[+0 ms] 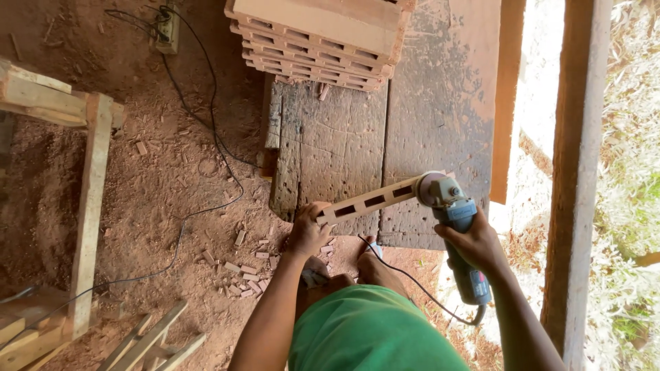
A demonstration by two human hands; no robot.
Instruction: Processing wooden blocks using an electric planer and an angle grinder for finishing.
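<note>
My left hand (307,230) grips the near end of a long slotted wooden strip (371,201) that lies across a rough, dark board (330,148). My right hand (474,244) is closed round the blue-grey body of an angle grinder (454,213). The grinder's round disc (427,187) sits against the far right end of the strip. Its black cable (405,278) trails down past my green shirt and my feet.
A stack of slotted wooden pieces (320,45) sits at the top. Sawdust and small offcuts (237,268) litter the red earth floor. A timber frame (89,199) stands left, a power strip (167,31) with black cables top left, a wooden post (577,172) right.
</note>
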